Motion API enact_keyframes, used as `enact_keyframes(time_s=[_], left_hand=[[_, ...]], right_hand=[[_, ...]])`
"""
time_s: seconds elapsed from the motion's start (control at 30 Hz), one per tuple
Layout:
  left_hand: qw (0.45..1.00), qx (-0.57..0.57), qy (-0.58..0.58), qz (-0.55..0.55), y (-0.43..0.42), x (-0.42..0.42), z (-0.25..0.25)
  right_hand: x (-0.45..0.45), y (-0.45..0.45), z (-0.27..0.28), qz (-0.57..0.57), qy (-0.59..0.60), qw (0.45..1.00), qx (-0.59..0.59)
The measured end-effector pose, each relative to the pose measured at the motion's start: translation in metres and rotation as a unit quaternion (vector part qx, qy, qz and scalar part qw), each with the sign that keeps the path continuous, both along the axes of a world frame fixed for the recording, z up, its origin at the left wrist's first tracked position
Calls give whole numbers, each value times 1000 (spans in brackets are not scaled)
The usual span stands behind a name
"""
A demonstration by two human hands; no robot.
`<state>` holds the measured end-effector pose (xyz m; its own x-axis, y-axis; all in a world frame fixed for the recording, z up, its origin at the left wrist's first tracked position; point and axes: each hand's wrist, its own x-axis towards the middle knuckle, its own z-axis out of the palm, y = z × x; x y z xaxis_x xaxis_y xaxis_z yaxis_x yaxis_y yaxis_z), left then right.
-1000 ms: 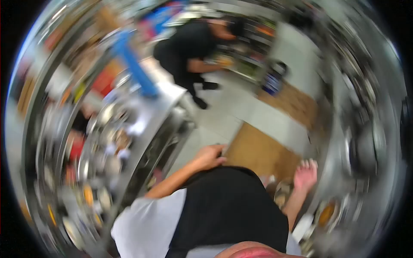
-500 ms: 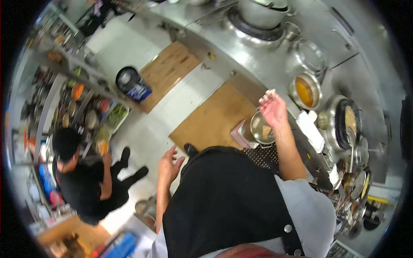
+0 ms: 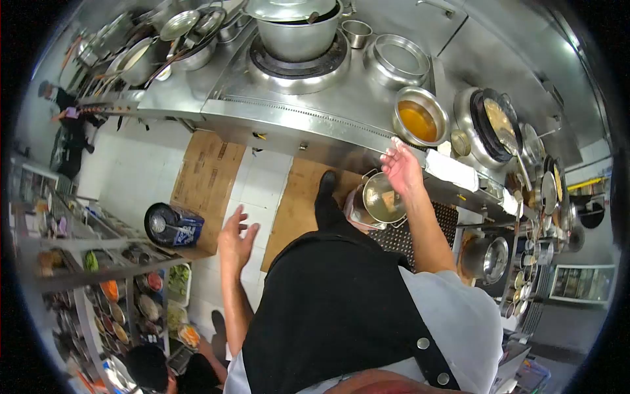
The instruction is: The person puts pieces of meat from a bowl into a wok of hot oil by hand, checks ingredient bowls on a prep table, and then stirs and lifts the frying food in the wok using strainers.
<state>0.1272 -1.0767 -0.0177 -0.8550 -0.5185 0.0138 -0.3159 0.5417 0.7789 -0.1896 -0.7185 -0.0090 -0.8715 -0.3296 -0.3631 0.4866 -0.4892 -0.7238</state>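
Note:
My left hand is held out over the floor with its fingers apart, holding nothing. My right hand is raised by the edge of the stove counter, palm turned up and fingers loosely bent, with whitish bits on the fingertips. Just beyond it stands a metal bowl of amber liquid. Beneath the right hand and forearm, a metal pot with a pale piece inside stands low by the counter. A white folded cloth lies on the counter edge right of the hand.
A large lidded pot sits on a burner ahead. To the right, a wok holds food and a ladle. A co-worker is at the ingredient shelves lower left. Cardboard and a black-and-blue container are on the floor.
My view has turned right toward the stove, and a foot has stepped forward. The co-worker now appears lower in the view. Both my hands stay raised.

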Motion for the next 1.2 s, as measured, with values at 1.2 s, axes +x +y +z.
enact_keyframes(time_s=[1.2], left_hand=[[912, 320, -183, -181, 24, -664, -201]], right_hand=[[-718, -31, -171, 42, -98, 942, 319]])
